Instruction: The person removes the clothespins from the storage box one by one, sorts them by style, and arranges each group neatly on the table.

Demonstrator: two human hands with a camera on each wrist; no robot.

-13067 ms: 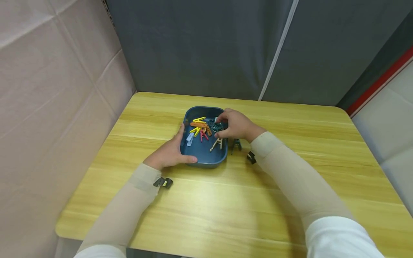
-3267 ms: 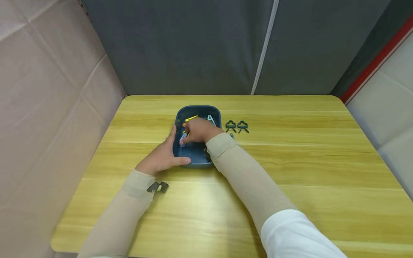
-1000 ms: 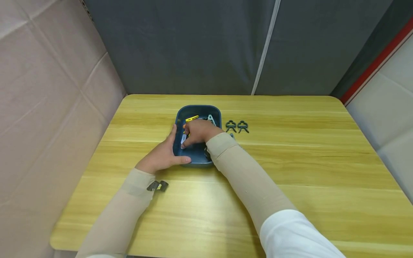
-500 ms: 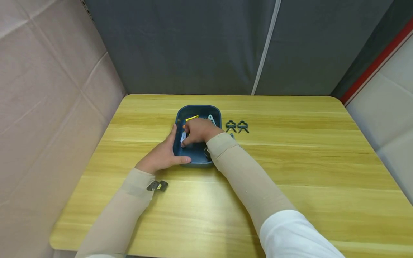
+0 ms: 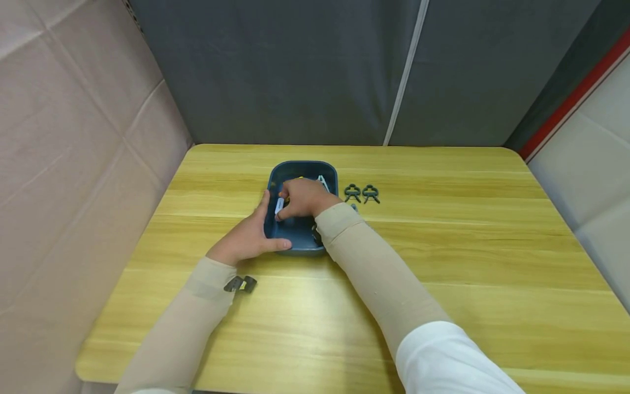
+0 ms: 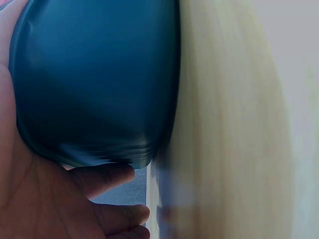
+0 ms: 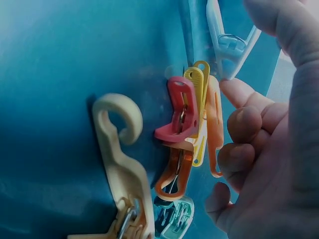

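Note:
A dark blue tray sits on the wooden table and holds several coloured clothes pegs. My left hand grips the tray's near-left corner, thumb along the front wall; the left wrist view shows the tray's outer wall against my palm. My right hand reaches into the tray with curled fingers and pinches a light-blue peg by the left wall. In the right wrist view the light-blue peg lies between thumb and fingertips. Beside it lie red, yellow, orange and cream pegs.
Two dark clips lie side by side on the table just right of the tray. A small black device sits at my left wrist. Grey curtains close the back, a beige panel the left; the table's right half is bare wood.
My right hand has shifted slightly toward the tray's far end, taking the light-blue peg with it, and now hides the yellow peg in the head view. The left hand and tray have stayed put.

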